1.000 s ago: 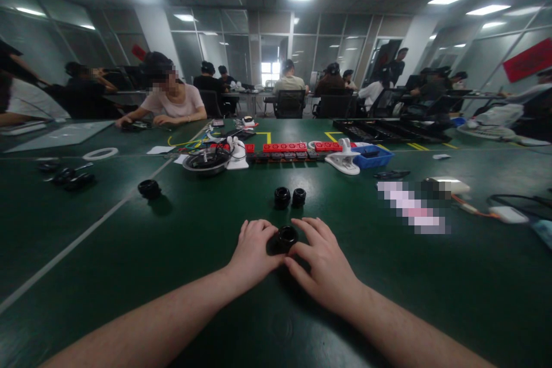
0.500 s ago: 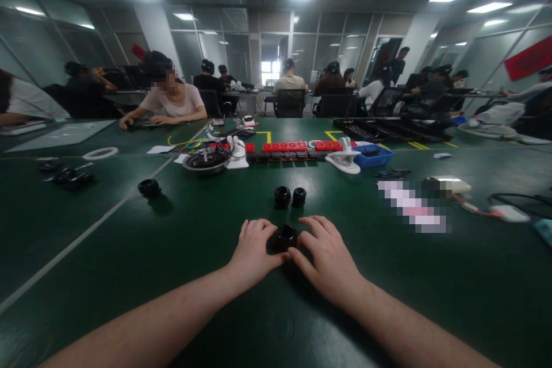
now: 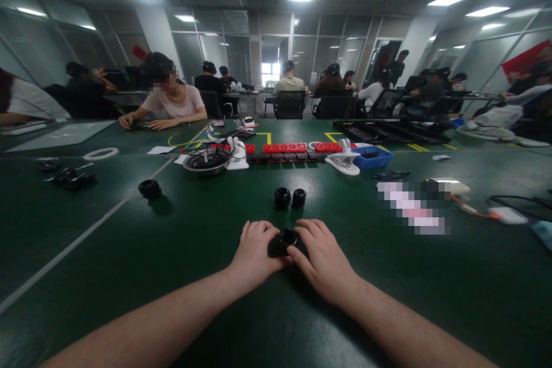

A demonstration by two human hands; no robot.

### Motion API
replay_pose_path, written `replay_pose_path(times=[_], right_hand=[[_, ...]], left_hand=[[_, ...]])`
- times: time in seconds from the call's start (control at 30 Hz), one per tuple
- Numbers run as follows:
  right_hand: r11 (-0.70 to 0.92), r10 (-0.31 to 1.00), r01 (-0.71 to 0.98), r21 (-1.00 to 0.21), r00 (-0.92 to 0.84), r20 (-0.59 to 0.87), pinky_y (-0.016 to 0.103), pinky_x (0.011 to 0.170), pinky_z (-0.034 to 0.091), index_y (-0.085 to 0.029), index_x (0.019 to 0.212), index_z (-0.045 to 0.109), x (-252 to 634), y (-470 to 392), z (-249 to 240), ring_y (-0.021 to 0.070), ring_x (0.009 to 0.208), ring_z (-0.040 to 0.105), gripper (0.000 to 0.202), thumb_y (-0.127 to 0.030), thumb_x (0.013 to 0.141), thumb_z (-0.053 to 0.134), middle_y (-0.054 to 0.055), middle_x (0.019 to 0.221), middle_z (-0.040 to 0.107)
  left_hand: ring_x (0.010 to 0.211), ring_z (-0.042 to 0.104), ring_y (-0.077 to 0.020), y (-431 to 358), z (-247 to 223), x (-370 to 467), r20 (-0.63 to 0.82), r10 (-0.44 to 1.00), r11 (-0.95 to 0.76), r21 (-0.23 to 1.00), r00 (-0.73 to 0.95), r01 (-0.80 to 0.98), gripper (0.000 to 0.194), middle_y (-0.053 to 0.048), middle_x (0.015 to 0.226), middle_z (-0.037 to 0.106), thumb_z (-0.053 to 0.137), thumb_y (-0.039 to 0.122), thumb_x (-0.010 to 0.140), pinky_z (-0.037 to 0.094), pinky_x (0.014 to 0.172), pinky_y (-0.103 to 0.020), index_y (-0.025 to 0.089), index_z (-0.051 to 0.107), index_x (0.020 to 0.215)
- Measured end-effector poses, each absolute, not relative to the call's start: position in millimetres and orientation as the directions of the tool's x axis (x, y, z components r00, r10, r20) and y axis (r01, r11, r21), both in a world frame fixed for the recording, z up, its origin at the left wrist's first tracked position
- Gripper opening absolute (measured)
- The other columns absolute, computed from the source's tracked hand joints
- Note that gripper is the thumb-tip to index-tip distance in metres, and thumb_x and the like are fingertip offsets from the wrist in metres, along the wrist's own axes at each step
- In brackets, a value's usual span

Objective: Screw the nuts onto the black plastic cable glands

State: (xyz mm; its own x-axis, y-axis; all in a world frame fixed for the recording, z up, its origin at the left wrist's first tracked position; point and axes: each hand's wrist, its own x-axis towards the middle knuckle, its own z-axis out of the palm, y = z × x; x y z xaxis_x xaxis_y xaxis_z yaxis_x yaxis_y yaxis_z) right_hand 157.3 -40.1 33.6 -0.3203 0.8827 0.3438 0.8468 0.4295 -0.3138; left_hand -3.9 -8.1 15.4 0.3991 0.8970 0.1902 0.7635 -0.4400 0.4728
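Between my two hands sits a black round fitting (image 3: 288,237) with an open hole facing up and a wider dark base; it looks like a cable gland. My left hand (image 3: 255,248) grips its base from the left, thumb at the near side. From the right, my right hand (image 3: 322,254) closes on the upper ring, its thumb against the front and its fingers curled behind. Its far side is hidden by my fingers. Just beyond stand two similar black fittings, a larger one (image 3: 282,198) and a smaller one (image 3: 299,198).
Another black fitting (image 3: 150,189) stands to the left, with several black parts (image 3: 73,177) farther out. Across the table lie a metal bowl (image 3: 207,169), red blocks (image 3: 284,148), a white clamp (image 3: 344,162) and a blue tray (image 3: 375,160). A person (image 3: 172,98) sits opposite.
My right hand has moved slightly left and its fingers have closed in on the fitting. The fitting's top now shows a wider opening. My left hand has barely moved.
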Motion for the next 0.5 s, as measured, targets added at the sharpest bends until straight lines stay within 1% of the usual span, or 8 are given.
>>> replay_pose_path(times=[0.2, 0.37, 0.5], right_hand=[[0.428, 0.883, 0.843, -0.325, -0.314, 0.348, 0.040, 0.088, 0.035, -0.014, 0.098, 0.054, 152.9, -38.1, 32.0, 0.0244, 0.102, 0.042, 0.037, -0.043, 0.076, 0.049, 0.011, 0.107, 0.052], [0.402, 0.893, 0.852, -0.334, -0.285, 0.348, 0.039, 0.080, 0.039, -0.016, 0.090, 0.057, 150.7, -38.0, 34.6, 0.0229, 0.090, 0.045, 0.037, -0.048, 0.071, 0.054, 0.008, 0.095, 0.054], [0.361, 0.909, 0.864, -0.351, -0.241, 0.340, 0.036, 0.073, 0.041, -0.017, 0.085, 0.061, 150.0, -38.4, 36.5, 0.0213, 0.082, 0.046, 0.033, -0.047, 0.072, 0.054, 0.007, 0.085, 0.054]], left_hand=[[0.091, 0.045, -0.0221, -9.8, 15.4, -2.6, 0.164, 0.894, -0.443, 0.468, 0.417, 0.765, 0.029, -0.003, 0.090, 0.050, 0.062, 0.035, 0.062, 0.021, 0.096, -0.049, 0.019, 0.057, 0.086], [0.092, 0.045, -0.0216, -11.1, 12.3, -2.1, 0.172, 0.884, -0.460, 0.483, 0.435, 0.745, 0.027, -0.002, 0.089, 0.050, 0.060, 0.034, 0.062, 0.019, 0.097, -0.050, 0.020, 0.056, 0.085], [0.092, 0.045, -0.0210, -13.0, 10.7, -0.5, 0.190, 0.877, -0.474, 0.484, 0.441, 0.735, 0.029, -0.001, 0.089, 0.050, 0.062, 0.036, 0.060, 0.019, 0.098, -0.050, 0.021, 0.056, 0.084]])
